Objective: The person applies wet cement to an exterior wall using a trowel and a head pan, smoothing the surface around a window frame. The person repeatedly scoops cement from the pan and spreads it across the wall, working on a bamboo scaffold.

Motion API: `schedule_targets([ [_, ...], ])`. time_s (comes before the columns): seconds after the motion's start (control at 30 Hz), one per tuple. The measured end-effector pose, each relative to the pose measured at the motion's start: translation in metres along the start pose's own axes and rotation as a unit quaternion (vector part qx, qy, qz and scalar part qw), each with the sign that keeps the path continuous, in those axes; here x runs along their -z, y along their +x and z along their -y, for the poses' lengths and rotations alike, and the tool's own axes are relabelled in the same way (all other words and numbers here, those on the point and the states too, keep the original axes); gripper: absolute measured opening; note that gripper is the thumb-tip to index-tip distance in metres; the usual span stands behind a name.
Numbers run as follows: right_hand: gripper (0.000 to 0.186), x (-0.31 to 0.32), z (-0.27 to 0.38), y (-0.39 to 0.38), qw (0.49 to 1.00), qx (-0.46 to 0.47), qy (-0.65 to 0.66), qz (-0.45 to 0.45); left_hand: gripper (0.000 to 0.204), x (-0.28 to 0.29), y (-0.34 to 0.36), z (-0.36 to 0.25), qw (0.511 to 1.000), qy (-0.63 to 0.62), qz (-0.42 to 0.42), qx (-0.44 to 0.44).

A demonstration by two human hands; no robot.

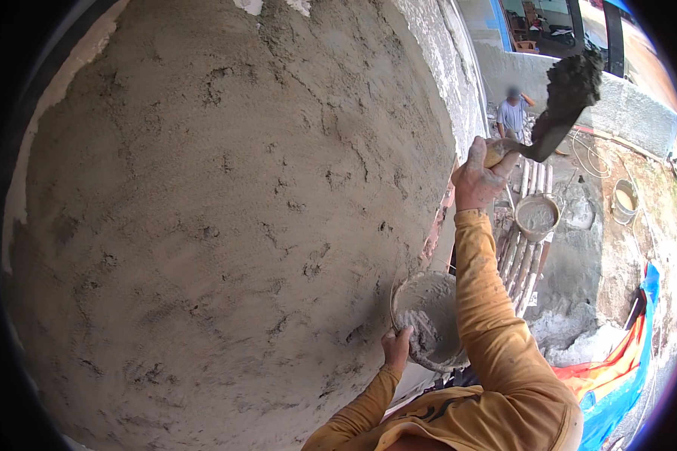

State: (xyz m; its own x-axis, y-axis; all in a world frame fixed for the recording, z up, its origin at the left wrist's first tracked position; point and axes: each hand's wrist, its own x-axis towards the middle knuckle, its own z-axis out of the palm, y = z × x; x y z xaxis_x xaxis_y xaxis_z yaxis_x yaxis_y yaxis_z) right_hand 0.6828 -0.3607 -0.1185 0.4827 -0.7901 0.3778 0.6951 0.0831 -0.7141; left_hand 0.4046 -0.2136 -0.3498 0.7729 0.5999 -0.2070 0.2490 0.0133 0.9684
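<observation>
"Beside the wall (pixel 241 225), which hand's got what, pls?"

"R hand (pixel 483 174) is wrapped round the pale handle of the trowel (pixel 553 137). I've got it raised out to my R, clear of the wall. Blade's loaded w/ a thick lump of wet grey mortar (pixel 574 83)."

"OK, & the L?"

"L hand (pixel 396 349) is gripping the rim of a round bucket (pixel 438 291), low down & just beside the wall, thumb over the edge. There's grey mix (pixel 423 334) inside, roughly heaped; can't tell how deep."

"What's the wall like?"

"Grey, damp-looking plaster over most of it, rough w/ pits & drag marks. Pale strip (pixel 440 52) runs along the upper R edge."

"Anything else nr you?"

"Yep, down to my R: a 2nd bucket (pixel 535 236), also w/ grey mix, sat on a row of poles (pixel 532 278). Beyond it, a co-worker (pixel 511 116) in a light top, one arm bent up by the head. Further R, a pail (pixel 621 216) w/ pale contents on the ground; closer to me, a blue-&-orange tarp (pixel 617 361). Sleeves (pixel 496 278) on me are mustard, w/ grey spots."
</observation>
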Motion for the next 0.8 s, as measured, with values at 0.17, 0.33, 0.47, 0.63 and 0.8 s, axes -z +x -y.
schedule_targets([
  [0.17,0.037,0.052,-0.015,-0.154,0.845,-0.084,-0.155,0.506,0.028,0.007,-0.023,-0.009,0.999,0.022,-0.027,0.023],
  [0.33,0.031,0.115,0.014,-0.21,0.838,-0.27,-0.063,0.47,0.028,0.022,-0.017,0.017,0.993,0.075,-0.071,-0.057],
  [0.47,0.017,0.048,0.007,-0.173,0.79,-0.512,0.072,0.329,0.028,0.02,-0.033,0.025,0.998,0.054,-0.033,-0.019],
  [0.63,0.014,-0.014,0.025,-0.177,0.73,-0.618,0.142,0.255,0.024,0.02,-0.037,0.021,0.998,0.046,-0.036,-0.031],
  [0.8,0.017,-0.078,0.097,-0.147,0.711,-0.579,0.269,0.294,0.027,0.026,-0.047,0.011,0.994,0.096,-0.052,-0.014],
])
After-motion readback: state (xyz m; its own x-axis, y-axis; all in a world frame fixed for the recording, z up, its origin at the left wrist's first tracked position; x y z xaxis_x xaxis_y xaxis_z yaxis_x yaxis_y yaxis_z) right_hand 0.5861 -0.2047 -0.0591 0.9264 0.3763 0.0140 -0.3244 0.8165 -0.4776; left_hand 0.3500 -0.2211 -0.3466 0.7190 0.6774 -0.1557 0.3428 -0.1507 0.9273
